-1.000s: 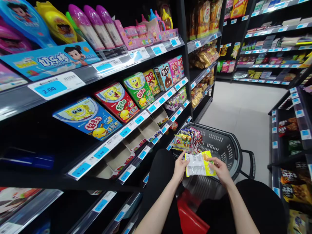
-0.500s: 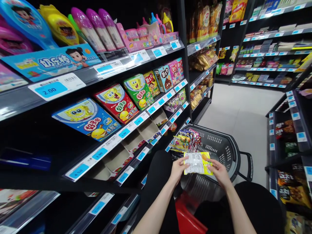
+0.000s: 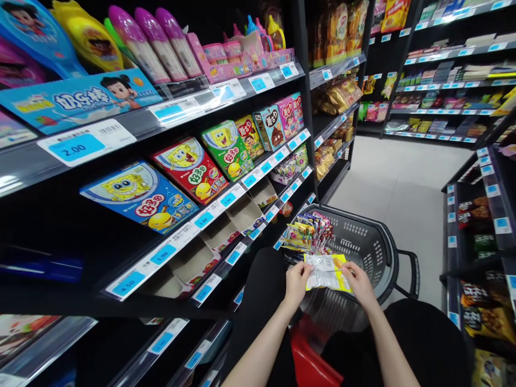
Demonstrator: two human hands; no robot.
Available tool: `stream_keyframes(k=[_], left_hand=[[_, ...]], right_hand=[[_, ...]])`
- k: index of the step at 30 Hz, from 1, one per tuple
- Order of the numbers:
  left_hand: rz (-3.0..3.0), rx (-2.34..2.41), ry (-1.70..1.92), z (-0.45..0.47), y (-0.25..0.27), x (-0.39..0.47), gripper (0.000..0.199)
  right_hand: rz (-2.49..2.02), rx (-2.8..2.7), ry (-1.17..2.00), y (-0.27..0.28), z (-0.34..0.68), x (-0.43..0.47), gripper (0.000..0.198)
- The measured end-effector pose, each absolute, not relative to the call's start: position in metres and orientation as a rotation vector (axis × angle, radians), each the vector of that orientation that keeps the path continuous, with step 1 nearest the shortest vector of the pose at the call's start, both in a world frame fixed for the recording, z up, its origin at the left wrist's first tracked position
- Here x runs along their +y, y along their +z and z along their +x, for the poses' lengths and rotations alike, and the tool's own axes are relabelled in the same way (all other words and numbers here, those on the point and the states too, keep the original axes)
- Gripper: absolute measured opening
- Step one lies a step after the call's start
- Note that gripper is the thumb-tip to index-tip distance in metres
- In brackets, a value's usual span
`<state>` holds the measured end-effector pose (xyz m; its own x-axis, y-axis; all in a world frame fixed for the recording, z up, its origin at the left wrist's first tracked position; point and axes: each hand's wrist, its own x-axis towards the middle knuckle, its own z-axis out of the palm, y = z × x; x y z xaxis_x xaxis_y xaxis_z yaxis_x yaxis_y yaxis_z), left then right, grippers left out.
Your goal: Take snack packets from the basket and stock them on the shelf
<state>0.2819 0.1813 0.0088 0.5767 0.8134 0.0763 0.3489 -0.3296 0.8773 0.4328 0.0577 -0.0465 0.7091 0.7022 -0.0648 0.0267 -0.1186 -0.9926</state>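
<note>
A yellow-and-silver snack packet [image 3: 325, 273] is held flat above the near end of a grey shopping basket [image 3: 377, 236]. Its left edge is pinched by my left hand [image 3: 297, 280]; the right edge is between the fingers and thumb of my right hand [image 3: 358, 282]. The packet's printed back faces up, too small to read. Inside the basket, against its left side, several colourful snack packets [image 3: 312, 231] stand in a bunch. The basket's right part shows its perforated wall and a black handle [image 3: 411, 274].
Shelves on the left carry a blue snack box [image 3: 139, 196], a red box [image 3: 191, 169] and toy-shaped candies [image 3: 171, 45]. A lower shelf holds open cartons [image 3: 217, 231]. Bagged snacks [image 3: 489, 312] line the right rack. Grey floor [image 3: 403, 172] runs between. Something red [image 3: 312, 355] lies between my knees.
Both hands keep hold of the packet, which has tilted and creased slightly. My fingers have shifted a little along its edges. The view has moved slightly.
</note>
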Motion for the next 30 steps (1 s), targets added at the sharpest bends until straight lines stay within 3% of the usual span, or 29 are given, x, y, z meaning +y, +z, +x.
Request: stream_keyframes(k=[10, 21, 26, 30], left_hand=[[1.713, 0.985, 0.685, 0.288, 0.008, 0.178, 0.028], [0.896, 0.740, 0.490, 0.290, 0.003, 0.186, 0.026], [0.720, 0.725, 0.361, 0.285, 0.009, 0.188, 0.022], [0.664, 0.553, 0.320, 0.280, 0.018, 0.190, 0.032]], right_hand=[[-1.607, -0.437, 0.578, -0.052, 0.429, 0.062, 0.034], [-1.008, -0.194, 1.068, -0.014, 0.426, 0.053, 0.027], [-0.888, -0.207, 1.109, -0.010, 0.428, 0.049, 0.015], [-0.897, -0.178, 1.042, -0.016, 0.435, 0.044, 0.013]])
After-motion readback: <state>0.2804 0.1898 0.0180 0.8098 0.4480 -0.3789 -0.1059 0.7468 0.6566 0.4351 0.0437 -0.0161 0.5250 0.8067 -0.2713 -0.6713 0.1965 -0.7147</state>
